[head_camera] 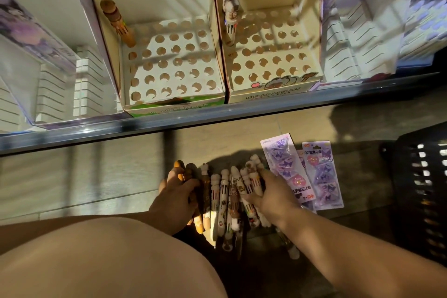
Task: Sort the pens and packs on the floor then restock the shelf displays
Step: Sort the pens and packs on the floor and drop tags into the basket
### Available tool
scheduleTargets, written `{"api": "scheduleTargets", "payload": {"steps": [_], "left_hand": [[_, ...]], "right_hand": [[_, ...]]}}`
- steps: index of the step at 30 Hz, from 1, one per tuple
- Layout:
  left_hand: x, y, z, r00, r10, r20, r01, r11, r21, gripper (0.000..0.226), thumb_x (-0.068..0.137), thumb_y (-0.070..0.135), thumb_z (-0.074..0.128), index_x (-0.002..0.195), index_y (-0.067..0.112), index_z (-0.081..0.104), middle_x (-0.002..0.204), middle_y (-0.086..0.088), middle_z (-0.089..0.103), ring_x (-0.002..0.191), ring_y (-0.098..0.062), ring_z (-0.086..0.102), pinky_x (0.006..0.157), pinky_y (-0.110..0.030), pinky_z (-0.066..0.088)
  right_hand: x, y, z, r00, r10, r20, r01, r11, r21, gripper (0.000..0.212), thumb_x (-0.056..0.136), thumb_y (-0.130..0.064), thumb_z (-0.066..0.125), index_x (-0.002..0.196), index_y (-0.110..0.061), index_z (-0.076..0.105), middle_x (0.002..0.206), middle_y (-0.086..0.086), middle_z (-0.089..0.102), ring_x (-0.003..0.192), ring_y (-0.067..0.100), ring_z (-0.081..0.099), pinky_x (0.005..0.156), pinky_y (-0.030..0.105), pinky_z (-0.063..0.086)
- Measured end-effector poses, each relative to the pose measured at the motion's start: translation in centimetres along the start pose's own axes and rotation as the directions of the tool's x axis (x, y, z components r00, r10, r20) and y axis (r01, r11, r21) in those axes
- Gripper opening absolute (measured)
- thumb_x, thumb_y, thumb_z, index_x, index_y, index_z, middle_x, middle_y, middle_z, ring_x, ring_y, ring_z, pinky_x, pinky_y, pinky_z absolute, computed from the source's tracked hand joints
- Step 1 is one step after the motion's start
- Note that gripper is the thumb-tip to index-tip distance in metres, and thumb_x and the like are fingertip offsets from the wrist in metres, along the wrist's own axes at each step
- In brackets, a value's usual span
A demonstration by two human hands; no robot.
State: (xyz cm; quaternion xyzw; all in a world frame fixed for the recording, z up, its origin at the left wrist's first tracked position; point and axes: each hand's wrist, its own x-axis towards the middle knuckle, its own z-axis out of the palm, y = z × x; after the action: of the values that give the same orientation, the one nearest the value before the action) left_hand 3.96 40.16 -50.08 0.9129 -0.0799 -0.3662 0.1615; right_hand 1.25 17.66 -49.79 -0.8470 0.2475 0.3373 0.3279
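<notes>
Sorting is in hand: the pens [227,197] lie heaped on the floor at lower centre, the packs [324,176] just beside them to the right; the left hand [175,198] curls round the brown ones, the right hand [275,197] closes over the cream ones — splitting the heap by kind, I judge. Next comes lifting a bunch to the display boxes [154,0] at upper centre (each holds one pen only); every pen needs its own hole, upright.

1. It was a stationery shop.
2. On the shelf [217,116] stood display boxes [169,72] with rows of pen holes, one printed "10 COLOR BALL PEN".
3. Below the shelf lay many like pens [225,191] and sealed packs [323,176].
4. A black basket [420,201] stood below the shelf's right end.
</notes>
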Motion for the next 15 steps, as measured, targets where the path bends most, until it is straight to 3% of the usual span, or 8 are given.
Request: {"api": "scheduleTargets", "payload": {"steps": [6,10,15], "left_hand": [[0.1,-0.1,0.2,1.000,0.015,0.022,-0.016,1.000,0.009,0.053,0.090,0.039,0.062,0.140,0.034,0.044,0.152,-0.007,0.013,0.135,-0.027,0.025,0.107,-0.029,0.033],[0.9,-0.6,0.8,0.998,0.062,0.028,-0.063,0.998,0.015,0.070,0.076,0.056,0.072,0.137,0.032,0.047,0.149,-0.006,0.020,0.132,-0.025,0.029,0.107,-0.034,0.038],[1.9,-0.8,0.6,0.999,0.044,0.012,-0.044,0.999,0.003,0.078,0.074,0.051,0.076,0.141,0.036,0.039,0.147,-0.003,0.018,0.127,-0.027,0.032,0.100,-0.039,0.046]], "right_hand": [[-0.1,0.2,-1.1,0.997,0.059,-0.041,-0.062,0.995,-0.079,0.041,0.082,-0.040,0.073,0.108,-0.023,0.046,0.102,-0.005,0.056,0.099,0.020,0.057,0.084,0.032,0.047],[-0.2,0.0,-0.6,1.000,0.013,0.014,-0.011,0.996,-0.090,0.045,0.079,-0.036,0.077,0.112,-0.024,0.048,0.112,-0.003,0.060,0.107,0.020,0.058,0.092,0.034,0.048],[-0.2,0.0,-0.7,0.996,0.074,-0.055,-0.078,0.994,-0.077,0.053,0.077,-0.043,0.077,0.113,-0.020,0.045,0.112,-0.001,0.060,0.105,0.023,0.059,0.090,0.038,0.050]]}}
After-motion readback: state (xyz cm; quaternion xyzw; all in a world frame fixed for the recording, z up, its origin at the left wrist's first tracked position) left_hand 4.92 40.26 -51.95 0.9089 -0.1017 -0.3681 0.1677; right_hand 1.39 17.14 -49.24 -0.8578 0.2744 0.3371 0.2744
